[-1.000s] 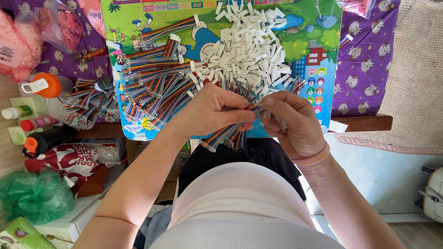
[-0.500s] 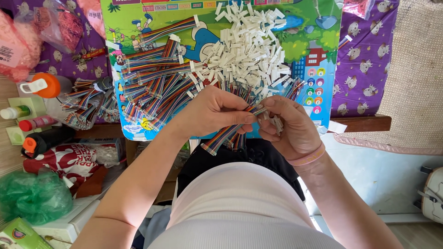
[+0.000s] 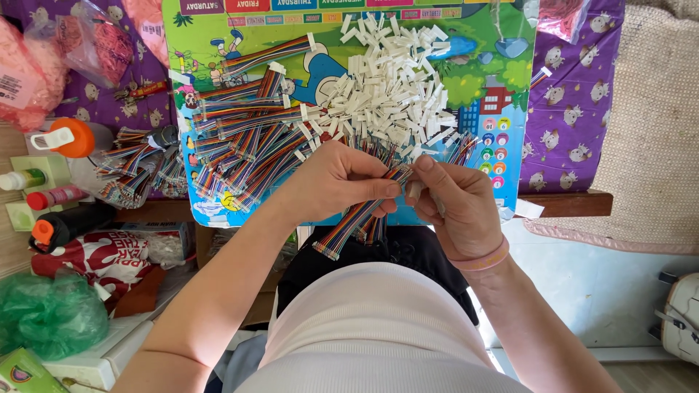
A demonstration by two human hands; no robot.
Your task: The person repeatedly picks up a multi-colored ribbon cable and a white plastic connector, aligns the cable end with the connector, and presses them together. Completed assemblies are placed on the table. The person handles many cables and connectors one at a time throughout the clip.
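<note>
Head view: the left hand and right hand meet at the centre of the frame, over the near edge of the bench. The left fingers are pinched narrow on a flat rainbow-striped ribbon cable with a small white end connector, which trails off toward 7 o'clock. The right fingers are closed on its upper end, perhaps on a white connector, though that is hard to make out.

The cable looks light, limp and easily kinked. It is best gripped flat near the plug, not by the thin wires.

At 12 o'clock lies a heap of small white plastic connector housings on a bright cartoon-printed play mat. Finished rainbow cables pile up at 10 o'clock, over a purple patterned cloth.
</note>
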